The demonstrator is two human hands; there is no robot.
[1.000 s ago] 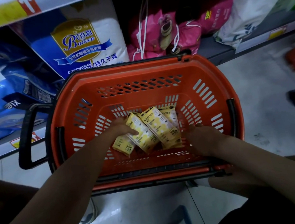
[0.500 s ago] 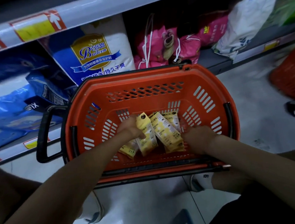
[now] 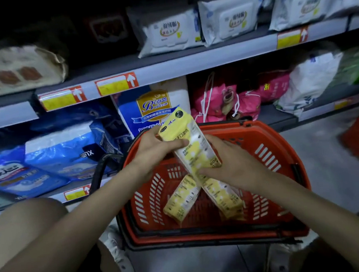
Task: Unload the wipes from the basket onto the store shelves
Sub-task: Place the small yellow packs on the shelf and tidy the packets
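Held pack (image 3: 193, 143): yellow wipes pack at the centre of the frame, lifted above the orange basket (image 3: 282, 149). Its long axis is diagonal, with the top end toward the upper left and the bottom end toward the lower right. The printed face is toward the camera.

Left hand (image 3: 154, 153): grasps the upper half, thumb laid across the front face.

Right hand (image 3: 232, 166): grasps the lower end, with the thumb along the bottom edge and fingers along the right side. It covers the pack's lower corner. I cannot tell whether one pack or two stacked packs are held.

In the basket, lower centre:
- Left pack (image 3: 183, 200) lies flat, long axis lower left to upper right.
- Right pack (image 3: 224, 199) lies flat, long axis upper left to lower right.
- The two form an inverted V, and their upper ends are hidden behind the held pack and the right hand.

A black basket handle (image 3: 99, 170) sticks out at the left.

Upper shelf (image 3: 190, 64), top of frame: it carries white wipes packs (image 3: 166, 29). The far upper left is too dark to read.

Lower shelf: blue bags (image 3: 57, 154) at the left and pink bags (image 3: 225, 102) at the right, partly hidden behind the basket rim.
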